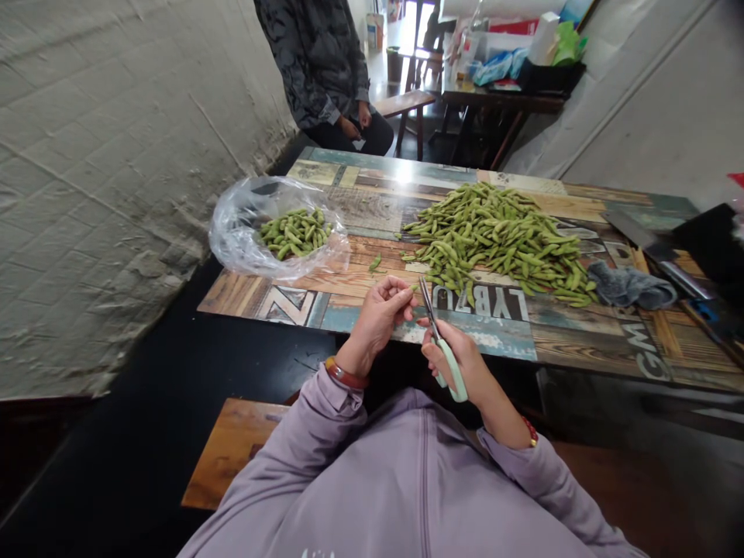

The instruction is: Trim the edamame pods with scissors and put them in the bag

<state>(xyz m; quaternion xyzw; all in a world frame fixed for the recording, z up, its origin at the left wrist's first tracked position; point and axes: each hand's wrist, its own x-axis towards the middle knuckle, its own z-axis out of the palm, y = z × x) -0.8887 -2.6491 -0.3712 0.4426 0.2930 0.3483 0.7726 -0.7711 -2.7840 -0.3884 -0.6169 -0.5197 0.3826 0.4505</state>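
My left hand [380, 316] is pinched closed over the near edge of the table, with the green tip of a soybean pod [414, 287] showing at its fingertips. Scissors [446, 363] with pale green handles are in my right hand [459, 353]; their blades point up and away, close beside the pod tip. Beyond my hands spreads a large heap of green soybean pods [494, 236]. To the left, a clear plastic bag [235, 232] lies spread open with a smaller pile of pods [296, 232] in it. A few loose green bits [376, 263] lie between them.
On the right of the patterned table [360, 252] are a grey cloth [631, 285] and a cleaver-like blade [639, 232]. Across the table sits a person in a dark jacket [319, 62]. A bench [404, 102] and a cluttered side table [503, 99] stand behind. A wall [105, 170] runs along the left.
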